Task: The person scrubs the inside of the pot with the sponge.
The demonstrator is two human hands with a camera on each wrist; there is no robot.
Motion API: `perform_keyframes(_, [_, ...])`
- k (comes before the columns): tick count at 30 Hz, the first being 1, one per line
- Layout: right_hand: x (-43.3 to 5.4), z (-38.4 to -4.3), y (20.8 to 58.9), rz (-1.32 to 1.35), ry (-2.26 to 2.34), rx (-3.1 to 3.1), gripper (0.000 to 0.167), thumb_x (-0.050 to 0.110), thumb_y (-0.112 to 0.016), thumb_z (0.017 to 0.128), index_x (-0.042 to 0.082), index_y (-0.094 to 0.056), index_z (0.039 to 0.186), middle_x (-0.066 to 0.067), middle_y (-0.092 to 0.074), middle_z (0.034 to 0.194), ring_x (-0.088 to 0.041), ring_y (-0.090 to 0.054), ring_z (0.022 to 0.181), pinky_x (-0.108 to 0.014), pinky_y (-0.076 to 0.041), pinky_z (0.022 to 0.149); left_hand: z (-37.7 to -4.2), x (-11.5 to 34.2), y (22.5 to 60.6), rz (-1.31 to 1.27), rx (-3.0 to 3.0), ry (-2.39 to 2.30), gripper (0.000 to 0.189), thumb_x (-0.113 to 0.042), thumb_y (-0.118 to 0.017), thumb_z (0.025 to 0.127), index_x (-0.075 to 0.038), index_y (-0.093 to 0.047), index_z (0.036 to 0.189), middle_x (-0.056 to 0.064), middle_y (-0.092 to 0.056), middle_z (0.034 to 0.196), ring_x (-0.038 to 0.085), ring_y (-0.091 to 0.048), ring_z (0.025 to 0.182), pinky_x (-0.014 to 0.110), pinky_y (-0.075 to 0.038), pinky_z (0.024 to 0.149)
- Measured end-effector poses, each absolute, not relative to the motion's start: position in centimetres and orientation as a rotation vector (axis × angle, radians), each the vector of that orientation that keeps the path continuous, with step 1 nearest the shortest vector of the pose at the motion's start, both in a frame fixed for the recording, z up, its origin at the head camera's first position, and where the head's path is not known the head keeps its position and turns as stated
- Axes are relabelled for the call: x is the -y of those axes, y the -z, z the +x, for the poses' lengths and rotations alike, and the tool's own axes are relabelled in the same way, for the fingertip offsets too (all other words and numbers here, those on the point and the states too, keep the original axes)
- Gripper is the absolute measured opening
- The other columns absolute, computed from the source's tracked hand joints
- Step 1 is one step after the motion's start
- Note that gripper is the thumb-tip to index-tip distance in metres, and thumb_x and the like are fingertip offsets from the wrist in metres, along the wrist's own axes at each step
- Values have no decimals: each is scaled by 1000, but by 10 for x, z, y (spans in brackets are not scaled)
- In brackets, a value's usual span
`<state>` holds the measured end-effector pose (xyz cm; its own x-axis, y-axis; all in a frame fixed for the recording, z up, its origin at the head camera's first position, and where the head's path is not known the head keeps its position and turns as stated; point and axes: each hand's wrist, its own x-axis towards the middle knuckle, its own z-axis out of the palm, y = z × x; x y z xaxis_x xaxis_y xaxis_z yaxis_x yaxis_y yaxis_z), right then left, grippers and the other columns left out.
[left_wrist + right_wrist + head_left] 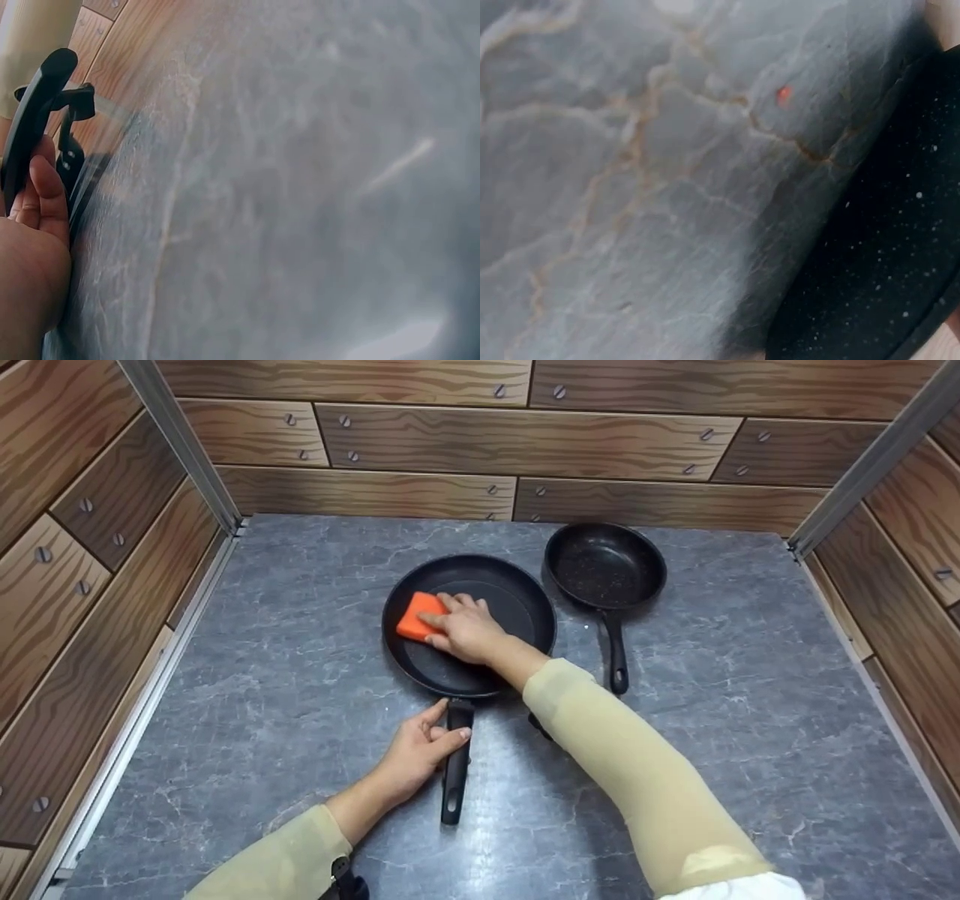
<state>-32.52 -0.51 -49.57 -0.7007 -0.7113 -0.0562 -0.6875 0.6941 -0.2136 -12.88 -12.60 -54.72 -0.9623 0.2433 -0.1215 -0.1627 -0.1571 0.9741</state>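
A large black frying pan (517,592) lies on the marbled grey surface, its handle (454,780) pointing toward me. My left hand (416,750) holds that handle close to the pan, thumb on one side and fingers on the other. In the left wrist view the same hand (34,262) shows at the left edge, around the handle (34,120). Inside the pan, toward its left, is an orange sponge (418,616). My right hand (469,628) grips the sponge against the pan's inside. The right wrist view shows neither hand nor sponge clearly.
A smaller black frying pan (606,566) stands at the back right, its handle toward me. A white-speckled dark pan side (885,247) fills the right of the right wrist view. Wood-patterned panels (517,439) and metal rails (187,442) border the grey surface (300,607).
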Motion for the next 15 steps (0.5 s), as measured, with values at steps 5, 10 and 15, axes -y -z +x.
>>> perform_keyframes(5, [4,-331,496,-1079,240,-2840,54,47,-55,110,26,-52,159,-24,-36,166,-45,-38,146,-59,-35,112,-129,126,546,79,-1839,-2207,87,-12,-72,101,9,-17,165,0,-70,71,7,-57,56,19,-47,55])
perform_keyframes(10, [0,-338,497,-957,199,-2904,55,49,-53,110,28,-50,160,-24,-35,166,-45,-37,146,-60,-34,114,-129,125,547,74,-1839,-2215,87,-11,-72,101,11,-16,164,0,-70,71,8,-60,57,19,-49,56])
perform_keyframes(15, [-6,-345,497,-881,170,-2924,55,50,-52,110,29,-49,161,-25,-32,167,-46,-36,146,-62,-33,115,-128,126,548,68,-1859,-2212,87,-12,-73,101,12,-17,163,0,-71,70,8,-61,57,19,-49,56])
